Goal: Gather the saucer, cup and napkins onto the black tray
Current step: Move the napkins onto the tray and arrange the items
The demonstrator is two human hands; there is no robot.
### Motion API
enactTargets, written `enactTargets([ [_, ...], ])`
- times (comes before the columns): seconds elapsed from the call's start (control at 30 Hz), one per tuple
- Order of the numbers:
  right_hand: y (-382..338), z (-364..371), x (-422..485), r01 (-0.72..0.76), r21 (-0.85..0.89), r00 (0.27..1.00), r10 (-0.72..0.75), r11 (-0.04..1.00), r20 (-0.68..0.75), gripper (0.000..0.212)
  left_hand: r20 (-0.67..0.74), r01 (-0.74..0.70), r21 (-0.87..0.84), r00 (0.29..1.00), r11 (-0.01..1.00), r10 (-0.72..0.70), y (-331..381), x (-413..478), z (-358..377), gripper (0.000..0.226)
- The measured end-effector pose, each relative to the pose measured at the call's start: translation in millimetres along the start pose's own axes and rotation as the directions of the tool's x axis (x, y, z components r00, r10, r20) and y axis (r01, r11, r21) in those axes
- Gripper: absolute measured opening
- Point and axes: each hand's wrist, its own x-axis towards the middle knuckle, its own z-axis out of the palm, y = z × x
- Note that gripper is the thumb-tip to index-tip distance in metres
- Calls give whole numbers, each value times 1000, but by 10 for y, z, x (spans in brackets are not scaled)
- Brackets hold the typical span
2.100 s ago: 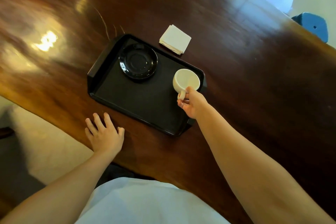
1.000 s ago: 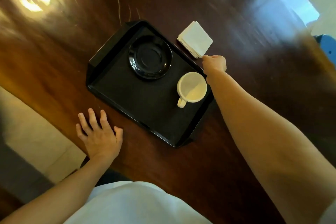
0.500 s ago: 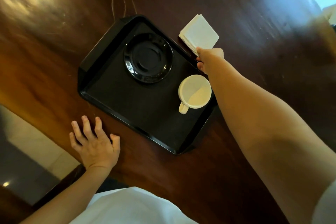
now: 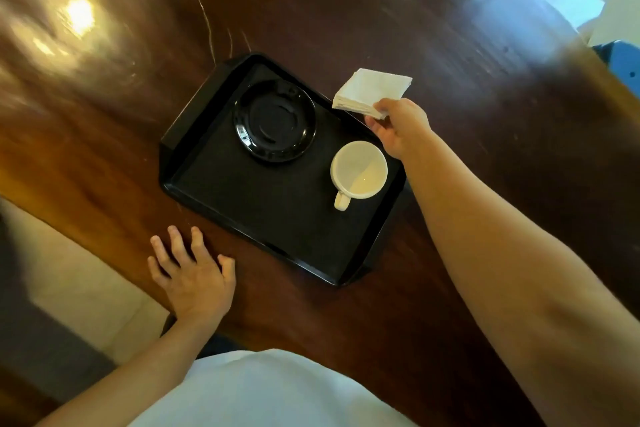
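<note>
The right hand (image 4: pixel 401 130) pinches the near corner of the stack of white napkins (image 4: pixel 372 92) at the black tray's (image 4: pixel 277 215) far edge. The black saucer (image 4: pixel 275 120) and white cup (image 4: pixel 358 172) sit on the tray. The left hand (image 4: pixel 194 277) lies flat and spread on the wooden table (image 4: pixel 346 10), near the tray's front edge.
</note>
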Motion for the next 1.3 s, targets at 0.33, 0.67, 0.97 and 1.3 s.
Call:
enactTargets([
  [0.33, 609, -212, -556, 7, -187, 952, 50, 982, 301, 24, 190, -28, 90, 982, 996, 11, 49, 193, 166, 71],
  [0.67, 1086, -383, -833, 127, -456, 941, 39, 881, 336, 25, 267, -131, 100, 959, 986, 100, 21, 239, 79, 76],
  [0.97, 1354, -143, -824, 337, -739, 904, 18, 583, 427, 24, 257, -195, 60, 951, 979, 174, -116, 166, 107, 71],
  [1.3, 1572, 46, -592, 260, -774, 963, -101, 578, 249, 21, 266, -196, 52, 948, 979, 176, -166, 168, 157, 73],
])
